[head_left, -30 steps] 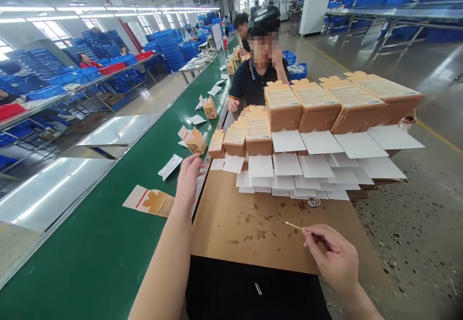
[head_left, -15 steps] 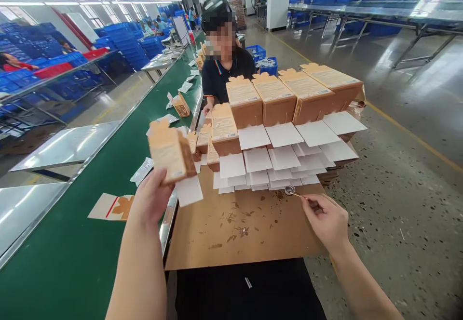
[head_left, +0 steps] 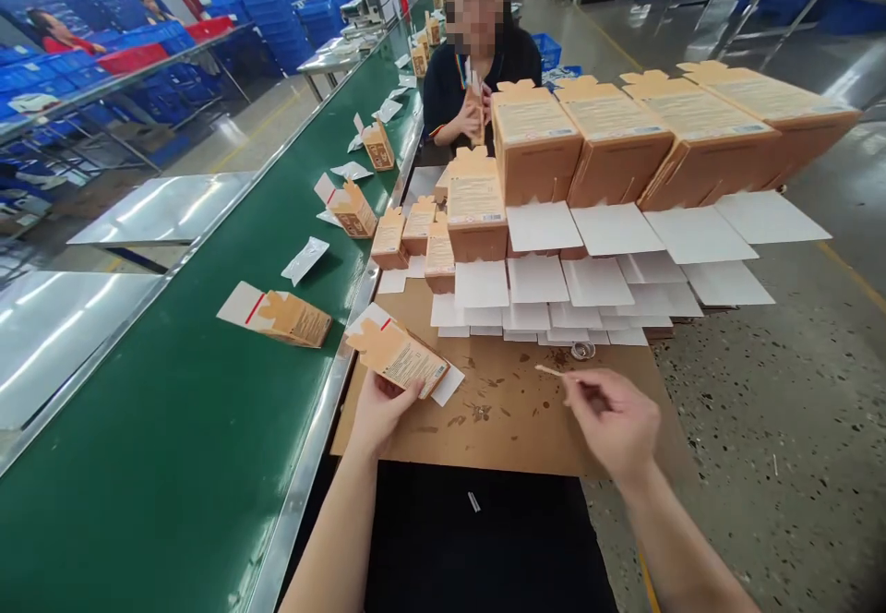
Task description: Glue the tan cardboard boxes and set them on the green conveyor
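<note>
Gripping a printed tan carton (head_left: pixel 405 354), the left hand (head_left: pixel 384 408) has its thumb pressed on the printed face near the lower edge; the other fingers are mostly hidden beneath. Carton is tilted, held over the near-left part of a brown board (head_left: pixel 526 451), next to the metal rail (head_left: pixel 299 493). Its white flap with red stripe points up-left; a plain white flap juts out at lower right.

Right hand (head_left: pixel 616 414): narrow pinch, thumb and forefinger closed on a thin stick (head_left: pixel 550 370), its free end directed left, well apart from the carton. A small round ring-like item (head_left: pixel 582 351) sits just beyond the stick, near the stacked cartons (head_left: pixel 540 161), whose white flaps hang toward the viewer. Dark marks (head_left: pixel 484 401) are scattered on the board between the hands.

Left side: green belt (head_left: pixel 173 428) carries a second carton (head_left: pixel 297 319), lying on its side, with a silvery packet (head_left: pixel 305 261) beyond it. Across the board, a co-worker (head_left: pixel 443 87) in a dark shirt holds another carton (head_left: pixel 474 114).
</note>
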A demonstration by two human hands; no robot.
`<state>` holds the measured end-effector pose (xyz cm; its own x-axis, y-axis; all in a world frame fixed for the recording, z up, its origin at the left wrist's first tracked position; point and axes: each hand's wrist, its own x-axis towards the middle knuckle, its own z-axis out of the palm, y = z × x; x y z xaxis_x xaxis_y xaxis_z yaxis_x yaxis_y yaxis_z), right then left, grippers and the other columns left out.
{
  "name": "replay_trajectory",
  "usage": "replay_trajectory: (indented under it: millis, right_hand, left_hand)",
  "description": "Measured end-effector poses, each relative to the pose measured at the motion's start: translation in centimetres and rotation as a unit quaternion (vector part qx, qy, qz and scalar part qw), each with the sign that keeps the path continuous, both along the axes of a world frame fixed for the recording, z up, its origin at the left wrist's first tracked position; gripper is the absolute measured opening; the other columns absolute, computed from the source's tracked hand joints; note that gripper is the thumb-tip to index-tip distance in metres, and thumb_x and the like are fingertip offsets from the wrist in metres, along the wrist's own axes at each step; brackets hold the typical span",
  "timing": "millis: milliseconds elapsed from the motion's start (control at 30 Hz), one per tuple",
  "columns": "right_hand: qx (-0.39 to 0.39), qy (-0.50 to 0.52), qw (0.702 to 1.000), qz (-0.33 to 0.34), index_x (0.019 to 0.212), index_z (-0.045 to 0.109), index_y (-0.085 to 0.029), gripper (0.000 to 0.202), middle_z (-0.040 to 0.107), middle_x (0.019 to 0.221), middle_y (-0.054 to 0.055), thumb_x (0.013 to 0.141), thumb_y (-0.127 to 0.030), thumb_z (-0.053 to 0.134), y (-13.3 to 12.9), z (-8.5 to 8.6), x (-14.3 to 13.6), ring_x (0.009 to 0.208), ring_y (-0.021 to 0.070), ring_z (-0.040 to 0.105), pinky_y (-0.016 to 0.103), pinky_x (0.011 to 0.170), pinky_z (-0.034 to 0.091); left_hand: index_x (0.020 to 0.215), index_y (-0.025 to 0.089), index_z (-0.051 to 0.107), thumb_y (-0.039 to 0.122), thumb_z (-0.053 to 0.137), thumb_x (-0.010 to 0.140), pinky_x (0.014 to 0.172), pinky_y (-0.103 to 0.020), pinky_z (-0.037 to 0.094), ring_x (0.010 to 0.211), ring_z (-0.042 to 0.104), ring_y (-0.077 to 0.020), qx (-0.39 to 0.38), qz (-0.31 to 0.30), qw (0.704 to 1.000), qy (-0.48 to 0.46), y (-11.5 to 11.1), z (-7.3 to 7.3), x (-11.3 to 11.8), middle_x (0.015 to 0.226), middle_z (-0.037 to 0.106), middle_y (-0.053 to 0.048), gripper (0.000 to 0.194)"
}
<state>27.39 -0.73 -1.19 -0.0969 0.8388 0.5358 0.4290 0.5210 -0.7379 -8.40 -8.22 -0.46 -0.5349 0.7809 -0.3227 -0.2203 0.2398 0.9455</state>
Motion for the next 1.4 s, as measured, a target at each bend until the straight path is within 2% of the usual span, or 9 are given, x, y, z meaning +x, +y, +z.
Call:
replay_trajectory:
  millis: [167,300,467,767,967,1033,1100,1267,1400]
  right_hand:
    - [-0.077,0.001,0.989,0.128,0.098,0.091,-0.029,0.027,0.087,0.085,0.003,0.119,-0.026,0.074,-2.7,-1.4,-9.3,0.070,0.0181,0.081,0.028,0.065,0.071]
    - [-0.071,-0.037,0.983,0.162,0.093,0.087,-0.028,0.028,0.083,0.082,0.001,0.114,-0.016,0.072,-2.1,-2.7,-12.3,0.068,0.0169,0.076,0.027,0.065,0.066]
    - [-0.056,-0.033,0.985,0.159,0.097,0.088,-0.028,0.027,0.085,0.086,0.002,0.113,-0.013,0.072,-1.5,-2.4,-11.2,0.071,0.0183,0.079,0.028,0.068,0.067]
    - [-0.032,0.038,0.995,0.088,0.101,0.090,-0.030,0.022,0.088,0.085,0.000,0.116,-0.018,0.078,-2.7,0.1,-5.5,0.069,0.0170,0.081,0.027,0.065,0.072]
    - [-0.065,0.043,0.995,0.067,0.099,0.091,-0.030,0.022,0.088,0.083,0.001,0.115,-0.020,0.079,-3.8,1.4,-3.7,0.067,0.0180,0.082,0.029,0.064,0.074]
    - [-0.071,0.046,0.994,0.070,0.096,0.091,-0.031,0.022,0.087,0.080,0.000,0.113,-0.021,0.079,-3.8,1.9,-3.5,0.065,0.0190,0.082,0.030,0.062,0.074]
    - [-0.070,0.055,0.993,0.073,0.095,0.091,-0.031,0.022,0.086,0.077,-0.001,0.111,-0.021,0.080,-3.7,2.5,-3.2,0.061,0.0197,0.082,0.031,0.061,0.075]
    - [-0.062,0.067,0.994,0.056,0.091,0.092,-0.033,0.019,0.085,0.072,-0.002,0.108,-0.025,0.086,-3.3,3.1,-2.2,0.054,0.0222,0.081,0.032,0.053,0.073]
    - [-0.057,0.083,0.993,0.067,0.092,0.094,-0.036,0.018,0.084,0.070,-0.002,0.107,-0.027,0.088,-3.0,3.2,-2.3,0.051,0.0242,0.080,0.033,0.048,0.071]
  left_hand:
    - [0.121,0.021,0.078,0.063,0.124,0.053,0.125,-0.063,0.068,0.131,0.088,-0.0430,-0.006,-0.011,1.000,0.018,0.0,-0.1,0.5,0.132,0.092,-0.019,0.092]
    - [0.119,0.023,0.074,0.058,0.122,0.056,0.122,-0.066,0.069,0.130,0.089,-0.0441,0.006,-0.014,1.000,0.025,0.2,-0.1,0.9,0.129,0.091,-0.018,0.087]
    - [0.129,0.025,0.072,0.054,0.118,0.064,0.124,-0.065,0.068,0.138,0.087,-0.0445,0.017,-0.038,0.998,0.044,-0.1,-0.6,1.3,0.137,0.088,-0.018,0.084]
    - [0.144,0.028,0.071,0.051,0.105,0.081,0.116,-0.056,0.071,0.135,0.086,-0.0407,0.017,-0.007,0.962,0.274,-2.3,-2.6,4.6,0.142,0.086,-0.014,0.075]
    - [0.141,0.031,0.073,0.050,0.106,0.080,0.114,-0.051,0.070,0.140,0.082,-0.0438,0.008,-0.006,0.966,0.260,-1.9,-2.2,5.4,0.139,0.084,-0.014,0.072]
    - [0.136,0.031,0.072,0.049,0.107,0.076,0.113,-0.054,0.070,0.139,0.082,-0.0464,-0.003,0.010,0.960,0.279,-2.0,-1.9,4.3,0.134,0.084,-0.014,0.071]
    - [0.130,0.031,0.070,0.051,0.106,0.072,0.113,-0.057,0.070,0.135,0.082,-0.0484,-0.030,0.046,0.945,0.323,-2.5,-1.6,1.8,0.129,0.083,-0.014,0.071]
    - [0.124,0.033,0.060,0.062,0.103,0.070,0.116,-0.065,0.068,0.135,0.083,-0.0507,-0.137,0.193,0.889,0.393,-6.7,0.3,-7.5,0.133,0.084,-0.012,0.075]
    - [0.123,0.033,0.059,0.054,0.111,0.059,0.123,-0.069,0.066,0.145,0.081,-0.0558,-0.186,0.222,0.901,0.322,-9.5,1.3,-12.4,0.144,0.085,-0.019,0.085]
